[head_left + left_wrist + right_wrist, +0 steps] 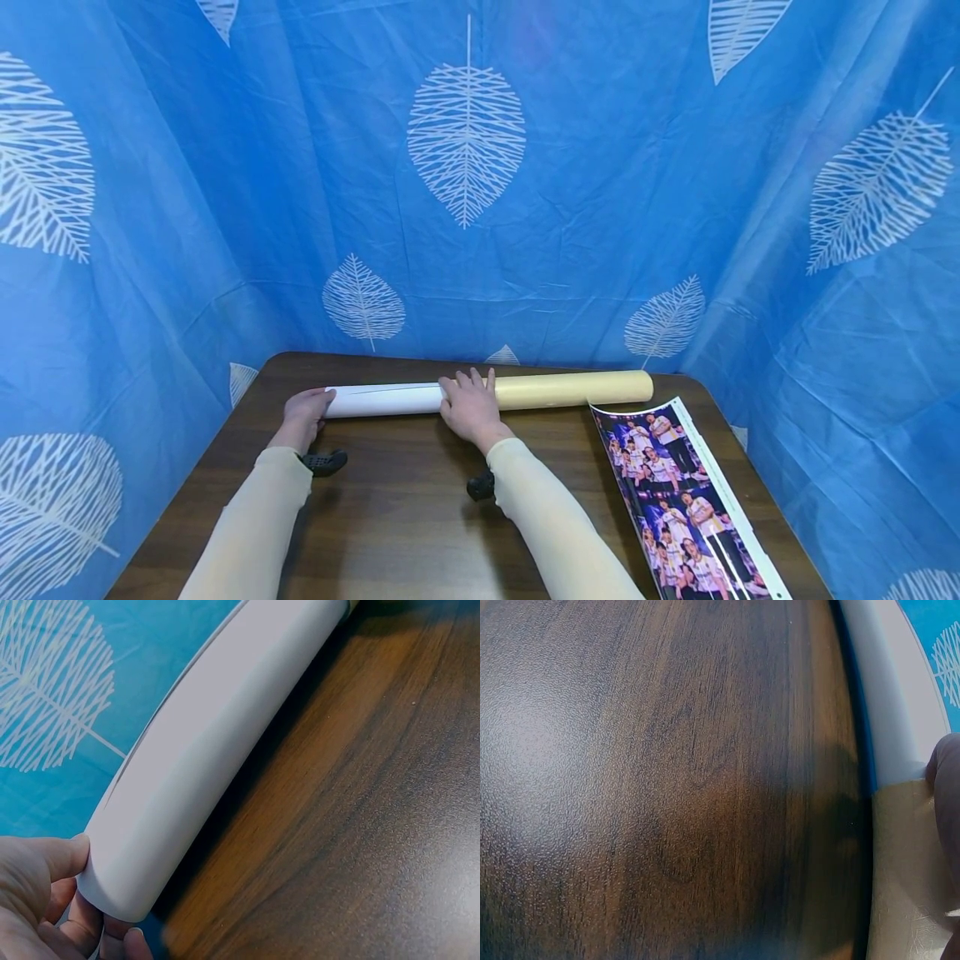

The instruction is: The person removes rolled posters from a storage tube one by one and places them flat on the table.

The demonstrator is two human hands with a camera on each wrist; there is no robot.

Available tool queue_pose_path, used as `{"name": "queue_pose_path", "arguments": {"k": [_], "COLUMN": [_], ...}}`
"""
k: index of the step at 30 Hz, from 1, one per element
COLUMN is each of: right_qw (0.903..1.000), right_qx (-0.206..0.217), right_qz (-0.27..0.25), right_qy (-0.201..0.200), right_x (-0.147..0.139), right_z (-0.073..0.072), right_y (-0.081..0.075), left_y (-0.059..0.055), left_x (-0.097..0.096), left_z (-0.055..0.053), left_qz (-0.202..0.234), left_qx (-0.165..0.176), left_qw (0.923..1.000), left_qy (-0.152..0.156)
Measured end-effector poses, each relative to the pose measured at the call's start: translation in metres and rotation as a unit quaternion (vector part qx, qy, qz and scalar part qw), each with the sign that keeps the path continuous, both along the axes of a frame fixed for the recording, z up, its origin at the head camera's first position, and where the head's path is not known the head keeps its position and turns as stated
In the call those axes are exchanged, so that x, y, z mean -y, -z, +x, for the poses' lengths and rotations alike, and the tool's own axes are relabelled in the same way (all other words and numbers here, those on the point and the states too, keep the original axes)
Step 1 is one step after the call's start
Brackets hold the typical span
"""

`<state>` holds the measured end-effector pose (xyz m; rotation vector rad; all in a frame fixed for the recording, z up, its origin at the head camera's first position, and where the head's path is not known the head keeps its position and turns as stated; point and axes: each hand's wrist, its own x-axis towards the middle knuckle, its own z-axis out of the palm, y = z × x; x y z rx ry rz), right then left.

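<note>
A white paper roll [386, 399] lies across the back of the table, its right part inside a pale yellow tube [577, 390]. My left hand [306, 412] holds the roll's left end; in the left wrist view the thumb [69, 855] is on its upper side and the other fingers are curled at the end. A loose paper edge shows along the roll's top. My right hand [472, 407] grips the tube from above at its left mouth, where the white roll [900, 690] meets the yellow wall [900, 847]. The far fingertips are partly hidden.
A glossy printed sheet [667, 492] with group photos lies on the right of the brown wooden table [390, 533], its upper left corner curling up near the tube. A blue curtain [315, 167] with white leaf prints hangs around the table's back and sides.
</note>
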<state>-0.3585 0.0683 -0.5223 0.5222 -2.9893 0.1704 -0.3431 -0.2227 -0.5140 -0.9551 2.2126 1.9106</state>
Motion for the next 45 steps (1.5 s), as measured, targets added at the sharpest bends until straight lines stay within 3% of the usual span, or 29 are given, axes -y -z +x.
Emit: {"name": "queue_pose_path", "arguments": {"k": [34, 45], "right_qw": [1.0000, 0.9999], "right_qx": [0.007, 0.013], "right_qz": [0.005, 0.008], "right_qy": [-0.002, 0.003], "right_x": [-0.0011, -0.0003], "right_z": [-0.0062, -0.0049], "right_y": [0.0063, 0.0046], "left_y": [-0.0024, -0.0063], "left_x": [0.0062, 0.0068], "left_z": [0.0005, 0.0060], "left_qz": [-0.004, -0.021], "left_qx": [0.002, -0.006], "left_qw": [0.9993, 0.9995], "left_qy": [-0.036, -0.021]}}
